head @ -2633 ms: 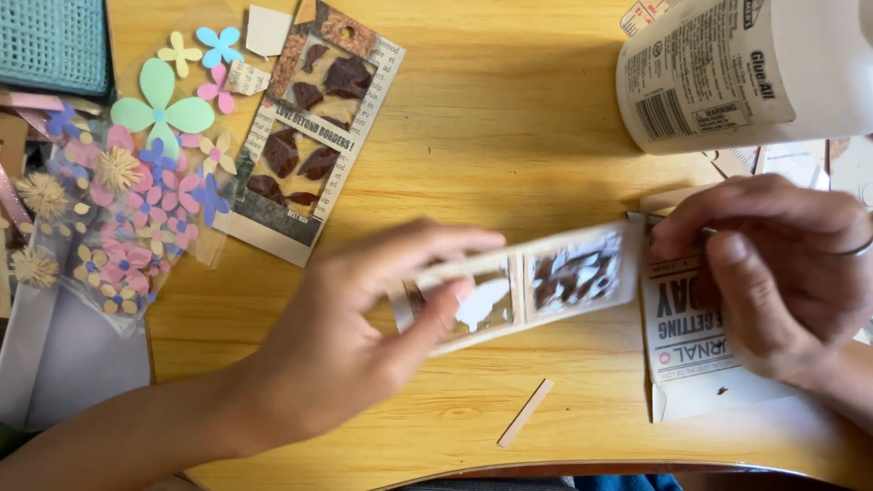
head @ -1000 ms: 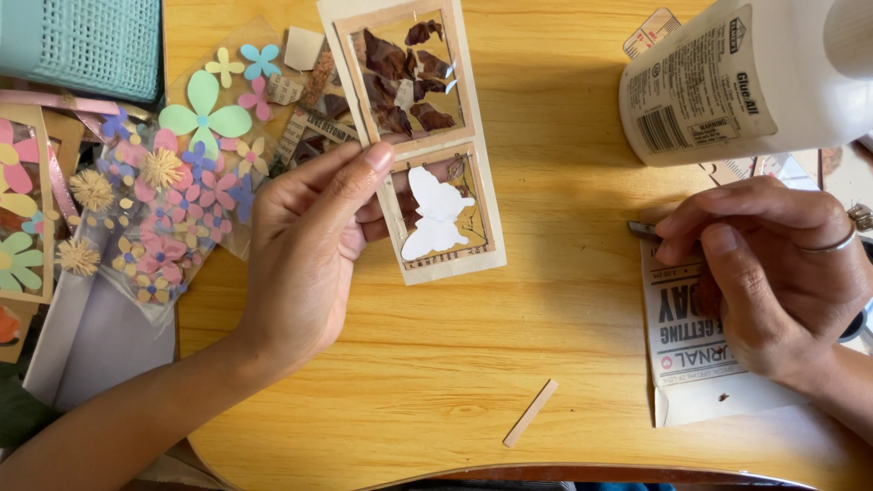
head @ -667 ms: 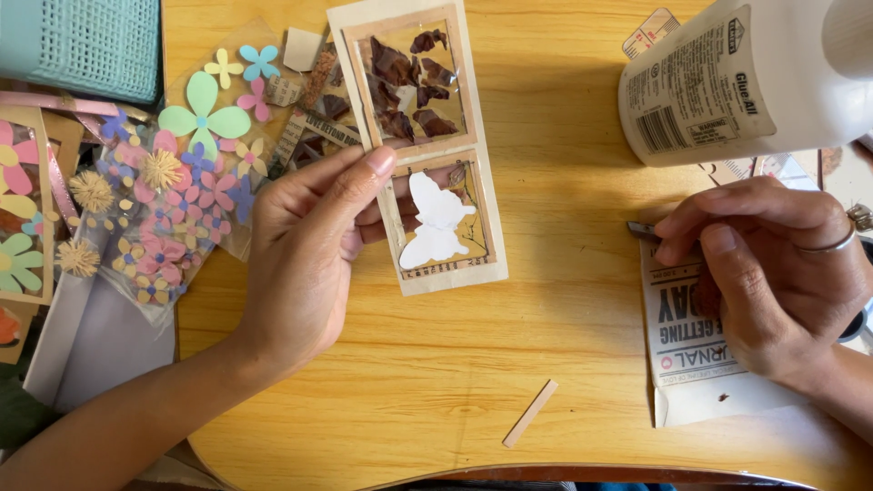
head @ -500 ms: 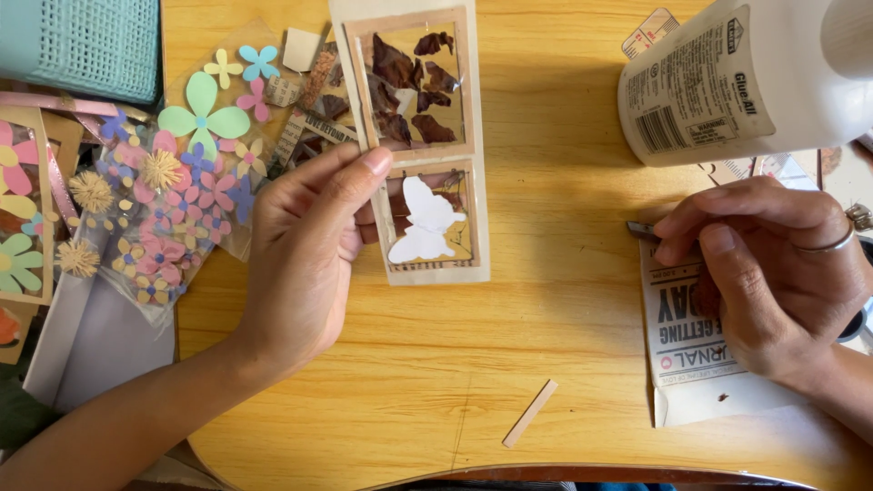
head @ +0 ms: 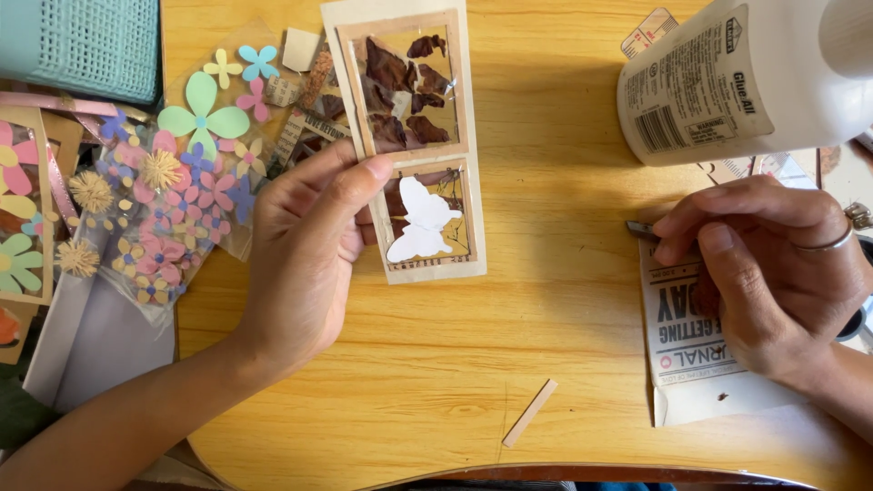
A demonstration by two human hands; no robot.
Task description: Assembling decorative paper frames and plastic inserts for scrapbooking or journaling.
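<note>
My left hand (head: 305, 245) holds a tall beige card (head: 406, 136) by its left edge, upright over the wooden table (head: 436, 391). The card has two framed windows: dark dried petals above, a white paper butterfly (head: 418, 232) below. My right hand (head: 764, 264) rests on a printed paper packet (head: 691, 355) at the right, fingers pinched on a small dark metal tool (head: 641, 229). A ring is on one finger.
A large white glue bottle (head: 737, 73) lies at the top right. Bags of pastel paper flowers (head: 182, 182) and a teal mesh basket (head: 82, 45) crowd the left. A thin beige paper strip (head: 530, 414) lies near the table's front edge.
My left hand turned the card from lying sideways between both hands to upright, and shifted it left. My right hand let go of the card and settled on the packet.
</note>
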